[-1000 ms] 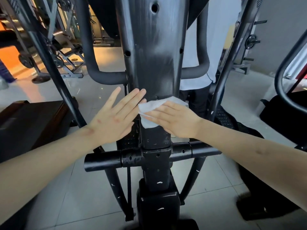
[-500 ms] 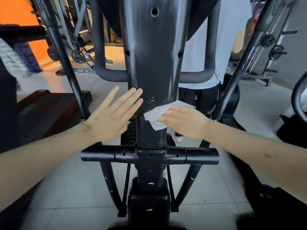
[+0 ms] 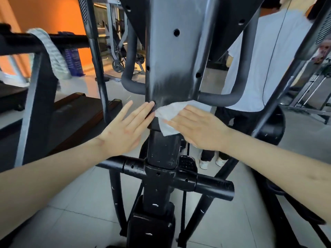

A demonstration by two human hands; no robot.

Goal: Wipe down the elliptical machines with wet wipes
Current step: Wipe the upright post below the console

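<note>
The right hand (image 3: 198,127) is pressing the wet wipe (image 3: 166,115) flat against the lower front of the elliptical's centre column (image 3: 175,59), just above where it narrows. Its grip is apart, fingers straight and not curling round the wipe. The left hand (image 3: 123,129) is reaching in, grip also apart, fingertips (image 3: 151,104) touching the column's left edge just beside the wipe. The crossbar (image 3: 211,187) is running below both hands. A person in a white shirt (image 3: 268,59) is standing behind the machine.
</note>
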